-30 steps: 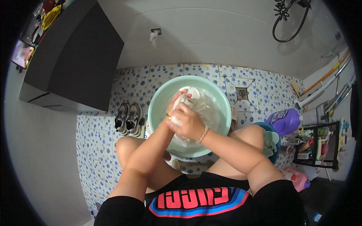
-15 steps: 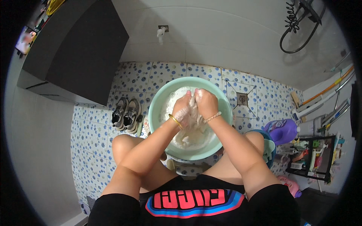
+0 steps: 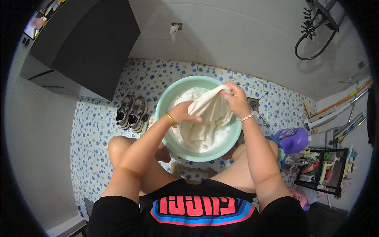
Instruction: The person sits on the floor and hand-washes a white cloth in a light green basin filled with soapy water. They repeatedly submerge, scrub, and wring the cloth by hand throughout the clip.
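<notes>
Grey sneakers (image 3: 137, 112), purple bottle (image 3: 292, 141), dark cabinet (image 3: 89, 49)

Two hands (image 3: 182, 112) (image 3: 237, 98) counted, two bracelets (image 3: 171, 119) (image 3: 247, 117), one basin (image 3: 193, 81), two shoes (image 3: 125, 112) (image 3: 137, 114) seen at nine o'clock, one purple bottle (image 3: 293, 141) at three

Black short-sleeved shirt (image 3: 114, 215), red-blue print (image 3: 203, 223), gold bangle (image 3: 171, 120), pale bracelet (image 3: 247, 117)

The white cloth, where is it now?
In the head view, the white cloth is near the middle, partly in the pale green basin, its upper edge held up by the right hand, the left hand at its left side.
</notes>
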`<state>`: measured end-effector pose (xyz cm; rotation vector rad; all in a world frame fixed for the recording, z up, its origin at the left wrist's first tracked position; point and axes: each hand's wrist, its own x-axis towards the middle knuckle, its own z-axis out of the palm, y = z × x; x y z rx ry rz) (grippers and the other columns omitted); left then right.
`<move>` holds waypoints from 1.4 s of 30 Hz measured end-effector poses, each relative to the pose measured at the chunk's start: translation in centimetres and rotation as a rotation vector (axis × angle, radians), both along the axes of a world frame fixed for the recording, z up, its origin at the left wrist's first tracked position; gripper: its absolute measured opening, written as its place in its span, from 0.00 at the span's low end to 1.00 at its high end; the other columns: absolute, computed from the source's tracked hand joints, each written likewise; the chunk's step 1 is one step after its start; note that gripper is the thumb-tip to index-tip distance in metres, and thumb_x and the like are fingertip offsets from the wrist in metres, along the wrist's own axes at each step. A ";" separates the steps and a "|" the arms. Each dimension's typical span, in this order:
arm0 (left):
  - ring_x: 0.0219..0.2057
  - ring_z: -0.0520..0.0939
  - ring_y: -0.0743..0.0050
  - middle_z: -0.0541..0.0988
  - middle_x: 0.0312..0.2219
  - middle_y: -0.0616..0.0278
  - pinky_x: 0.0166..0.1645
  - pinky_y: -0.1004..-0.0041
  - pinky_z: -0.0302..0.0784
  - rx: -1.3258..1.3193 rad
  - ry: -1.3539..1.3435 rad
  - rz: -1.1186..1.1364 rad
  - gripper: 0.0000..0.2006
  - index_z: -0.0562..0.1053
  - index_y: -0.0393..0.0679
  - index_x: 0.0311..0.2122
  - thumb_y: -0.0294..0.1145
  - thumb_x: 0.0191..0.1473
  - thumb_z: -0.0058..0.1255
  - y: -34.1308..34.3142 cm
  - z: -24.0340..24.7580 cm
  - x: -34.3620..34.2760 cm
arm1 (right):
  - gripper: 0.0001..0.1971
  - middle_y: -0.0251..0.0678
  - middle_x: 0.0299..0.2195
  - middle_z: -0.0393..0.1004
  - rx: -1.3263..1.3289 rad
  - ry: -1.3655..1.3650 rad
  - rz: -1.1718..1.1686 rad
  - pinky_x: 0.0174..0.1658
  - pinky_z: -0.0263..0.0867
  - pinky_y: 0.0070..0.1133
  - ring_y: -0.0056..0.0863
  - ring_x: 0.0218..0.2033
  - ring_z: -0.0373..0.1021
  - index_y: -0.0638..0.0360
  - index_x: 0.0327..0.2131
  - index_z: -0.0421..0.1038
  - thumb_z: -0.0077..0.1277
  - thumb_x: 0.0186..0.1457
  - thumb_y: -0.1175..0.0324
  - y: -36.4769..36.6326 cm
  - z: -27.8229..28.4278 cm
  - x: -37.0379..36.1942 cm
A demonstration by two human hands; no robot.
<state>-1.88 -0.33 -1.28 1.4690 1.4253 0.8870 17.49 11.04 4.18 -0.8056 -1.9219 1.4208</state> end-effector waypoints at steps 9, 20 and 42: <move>0.34 0.73 0.74 0.73 0.33 0.62 0.40 0.75 0.68 -0.023 -0.717 0.219 0.16 0.69 0.37 0.36 0.38 0.47 0.49 -0.8 3.2 -0.4 | 0.12 0.42 0.33 0.69 -0.107 -0.053 -0.591 0.37 0.60 0.23 0.29 0.34 0.66 0.63 0.40 0.59 0.38 0.54 0.68 0.1 -0.9 -0.1; 0.36 0.72 0.69 0.73 0.33 0.61 0.40 0.72 0.66 -0.386 -1.234 0.672 0.20 0.68 0.46 0.38 0.51 0.53 0.32 1.4 2.7 6.7 | 0.11 0.40 0.18 0.66 0.764 -0.296 -0.204 0.20 0.62 0.29 0.39 0.17 0.64 0.60 0.20 0.64 0.43 0.49 0.63 -6.4 -0.7 -5.9; 0.28 0.69 0.83 0.71 0.23 0.68 0.33 0.79 0.65 -0.415 -0.082 -0.460 0.15 0.70 0.40 0.34 0.40 0.45 0.50 -0.8 2.6 1.8 | 0.19 0.30 0.11 0.60 -0.037 -0.152 -0.289 0.21 0.53 0.17 0.16 0.15 0.52 0.65 0.18 0.66 0.46 0.50 0.56 -0.5 0.7 2.2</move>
